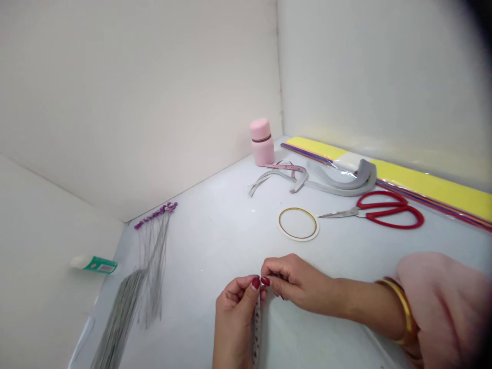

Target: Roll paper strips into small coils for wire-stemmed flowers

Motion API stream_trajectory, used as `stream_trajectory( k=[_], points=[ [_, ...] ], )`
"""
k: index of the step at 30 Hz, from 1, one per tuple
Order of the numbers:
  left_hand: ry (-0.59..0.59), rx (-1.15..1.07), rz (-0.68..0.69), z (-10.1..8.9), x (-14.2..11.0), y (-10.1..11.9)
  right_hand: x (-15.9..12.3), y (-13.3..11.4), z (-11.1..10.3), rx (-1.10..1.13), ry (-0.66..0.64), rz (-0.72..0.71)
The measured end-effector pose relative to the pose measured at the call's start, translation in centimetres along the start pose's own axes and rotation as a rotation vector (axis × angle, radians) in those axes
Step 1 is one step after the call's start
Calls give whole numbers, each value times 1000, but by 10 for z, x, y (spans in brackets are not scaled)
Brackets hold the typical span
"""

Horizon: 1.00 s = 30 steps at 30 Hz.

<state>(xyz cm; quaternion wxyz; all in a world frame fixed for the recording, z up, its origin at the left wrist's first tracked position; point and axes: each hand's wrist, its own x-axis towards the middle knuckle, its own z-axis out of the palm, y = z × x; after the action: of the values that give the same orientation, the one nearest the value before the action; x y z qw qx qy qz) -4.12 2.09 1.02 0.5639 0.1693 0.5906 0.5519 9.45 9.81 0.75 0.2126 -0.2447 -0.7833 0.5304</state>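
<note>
Left hand (234, 318) is closed in a pinch, fingertips on a narrow patterned strip (256, 330), probably paper, which hangs down from that grip. Right hand (295, 284) is curled in a pinch just beside it, fingertips at the strip's top end – contact is hidden, can't tell if it's gripping. Gold bangles (400, 312) sit on the right wrist, pink sleeve (442, 302) beyond. Ahead of the hands: white-and-gold tape ring (299, 224), with red-handled scissors (384, 211) to its right. Further ahead: grey curved strips (342, 179), pink bottle (262, 142), yellow sheets in plastic (423, 184). Left of the hands: purple-beaded wire stems (156, 256), grey wire bundle (119, 318), green-labelled glue tube (94, 264).
</note>
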Motion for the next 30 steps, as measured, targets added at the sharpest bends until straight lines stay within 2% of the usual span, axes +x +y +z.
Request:
stream_trajectory(
  k=[3, 7, 10, 14, 18, 22, 26, 30],
  points=[
    [13, 18, 34, -3, 3, -4, 1, 0, 0, 20, 4, 13],
    [63, -63, 76, -5, 7, -7, 1, 0, 0, 101, -21, 73],
    [73, -80, 36, -3, 7, -6, 2, 0, 1, 162, -22, 130],
    [40, -66, -2, 0, 2, -2, 2, -1, 3, 235, -18, 164],
    [-35, 38, 35, 2, -1, -3, 2, 2, 3, 284, 11, 193],
    [-88, 32, 46, 5, -1, -4, 3, 4, 4, 347, 47, 239],
    [-43, -4, -32, 7, -2, -5, 4, 4, 3, 362, 50, 234],
    [20, 10, -37, 6, -1, -10, 4, 6, 3, 350, 35, 227]
  ],
)
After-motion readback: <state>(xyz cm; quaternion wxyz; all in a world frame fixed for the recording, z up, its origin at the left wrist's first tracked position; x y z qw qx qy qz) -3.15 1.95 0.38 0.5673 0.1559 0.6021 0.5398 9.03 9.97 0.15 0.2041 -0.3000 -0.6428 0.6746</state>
